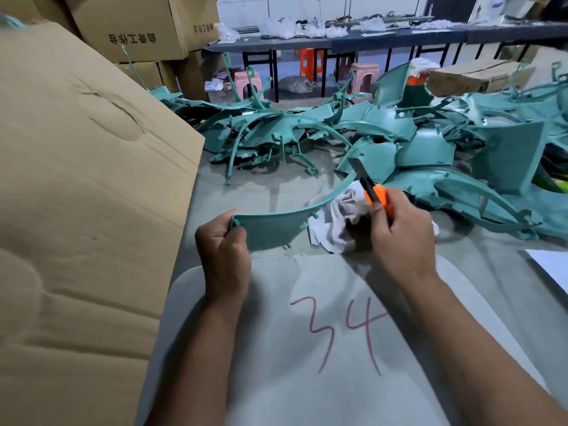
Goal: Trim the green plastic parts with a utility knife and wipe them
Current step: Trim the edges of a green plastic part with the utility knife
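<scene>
My left hand grips the near end of a curved green plastic part, which arcs up and to the right above the table. In my right hand I hold an orange utility knife, its blade pointing up and away, close to the part's far strip. A crumpled white rag lies on the table under the part, partly hidden by my right hand. A large heap of similar green plastic parts covers the table beyond.
A big cardboard box stands close on my left, with more boxes stacked behind it. Grey cloth marked "34" covers the table in front of me. A white sheet lies at right. Tables and plastic stools stand farther back.
</scene>
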Demonstrator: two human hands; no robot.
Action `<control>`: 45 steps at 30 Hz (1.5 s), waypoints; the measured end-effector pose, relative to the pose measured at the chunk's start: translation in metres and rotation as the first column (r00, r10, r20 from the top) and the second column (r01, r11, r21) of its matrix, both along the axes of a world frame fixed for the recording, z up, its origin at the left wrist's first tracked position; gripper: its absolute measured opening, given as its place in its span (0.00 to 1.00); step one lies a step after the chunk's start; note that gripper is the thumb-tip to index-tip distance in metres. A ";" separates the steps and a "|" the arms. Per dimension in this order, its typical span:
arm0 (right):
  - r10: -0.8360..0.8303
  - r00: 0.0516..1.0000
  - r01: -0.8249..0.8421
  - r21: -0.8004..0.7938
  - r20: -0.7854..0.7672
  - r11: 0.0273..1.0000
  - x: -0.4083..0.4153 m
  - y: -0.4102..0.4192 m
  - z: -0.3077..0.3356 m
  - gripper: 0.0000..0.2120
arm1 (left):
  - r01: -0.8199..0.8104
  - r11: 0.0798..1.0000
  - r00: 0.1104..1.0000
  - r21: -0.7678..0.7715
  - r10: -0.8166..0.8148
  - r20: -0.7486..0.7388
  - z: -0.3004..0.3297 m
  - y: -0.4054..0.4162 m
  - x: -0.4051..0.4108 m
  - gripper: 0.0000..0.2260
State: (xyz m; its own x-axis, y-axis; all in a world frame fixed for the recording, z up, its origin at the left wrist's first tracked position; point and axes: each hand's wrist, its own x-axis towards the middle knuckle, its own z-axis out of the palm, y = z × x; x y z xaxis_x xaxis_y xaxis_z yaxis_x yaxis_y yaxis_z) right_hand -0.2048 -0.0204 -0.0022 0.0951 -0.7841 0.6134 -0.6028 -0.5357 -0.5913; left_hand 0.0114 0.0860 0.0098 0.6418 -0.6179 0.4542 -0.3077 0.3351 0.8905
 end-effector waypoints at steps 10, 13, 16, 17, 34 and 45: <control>-0.245 0.948 0.233 0.081 0.201 0.969 -0.024 -0.019 0.004 0.08 | -0.037 0.996 0.851 -0.078 -0.009 -0.525 0.005 -0.006 0.003 0.11; 0.090 0.917 -0.127 0.071 0.388 0.989 -0.004 0.003 0.010 0.07 | 0.189 0.977 0.735 -0.102 -0.210 -0.644 0.003 -0.011 -0.005 0.13; 0.347 0.720 -0.557 0.203 0.601 0.805 0.020 0.025 0.009 0.10 | 0.396 0.872 0.394 -0.288 -0.444 -0.804 0.006 -0.016 -0.017 0.14; 0.400 0.681 -0.633 0.218 0.613 0.743 0.025 0.028 0.008 0.12 | 0.418 0.822 0.268 -0.388 -0.519 -0.811 0.006 -0.016 -0.022 0.17; 0.175 0.971 -0.166 -0.066 0.161 0.984 0.008 0.014 0.009 0.13 | 0.214 0.976 0.974 0.050 -0.209 -0.082 0.000 -0.010 -0.005 0.03; 0.366 0.894 -0.396 -0.074 -0.259 0.915 0.018 0.025 0.003 0.17 | 0.166 0.982 0.934 -0.085 -0.184 -0.305 0.019 -0.010 -0.010 0.06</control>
State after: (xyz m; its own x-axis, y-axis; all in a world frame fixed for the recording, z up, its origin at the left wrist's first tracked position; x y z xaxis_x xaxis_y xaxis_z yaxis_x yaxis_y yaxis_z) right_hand -0.1869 0.0045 0.0008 0.5243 -0.5794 0.6240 -0.4510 -0.8105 -0.3738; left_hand 0.0014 0.0760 0.0292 0.6407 -0.7119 0.2876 0.0493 0.4119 0.9099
